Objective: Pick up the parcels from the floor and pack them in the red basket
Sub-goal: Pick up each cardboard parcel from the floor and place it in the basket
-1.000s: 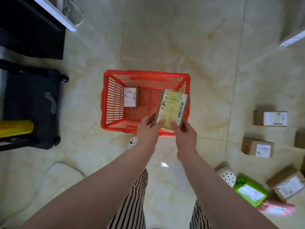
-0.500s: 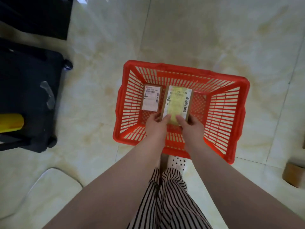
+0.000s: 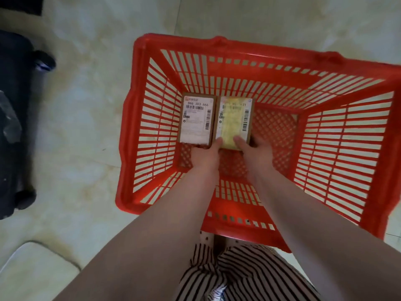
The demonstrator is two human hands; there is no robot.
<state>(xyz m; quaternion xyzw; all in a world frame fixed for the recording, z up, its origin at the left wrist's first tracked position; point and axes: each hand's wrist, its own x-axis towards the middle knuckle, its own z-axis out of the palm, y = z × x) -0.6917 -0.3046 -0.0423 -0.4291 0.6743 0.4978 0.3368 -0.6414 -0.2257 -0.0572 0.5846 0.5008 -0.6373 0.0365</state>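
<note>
On tiled floor (image 3: pixel 86 105), we note both hands, left hand (image 3: pixel 205 156) and right hand (image 3: pixel 257 152), gripping the yellow-labelled parcel (image 3: pixel 235 120) inside the red basket (image 3: pixel 347 148), at 3 o'clock of the white-labelled parcel (image 3: pixel 196 119).

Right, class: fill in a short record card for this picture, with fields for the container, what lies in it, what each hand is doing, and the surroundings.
Container: red basket, slatted walls, standing on the tiled floor
Already inside: white-labelled parcel, at the far left of the basket bottom
Being placed: yellow-taped parcel, right beside the first
Left hand: grips the yellow-taped parcel's near edge, thumb on top
Right hand: grips the same edge, thumb on top
Surroundings: black wheeled case at the left
</note>
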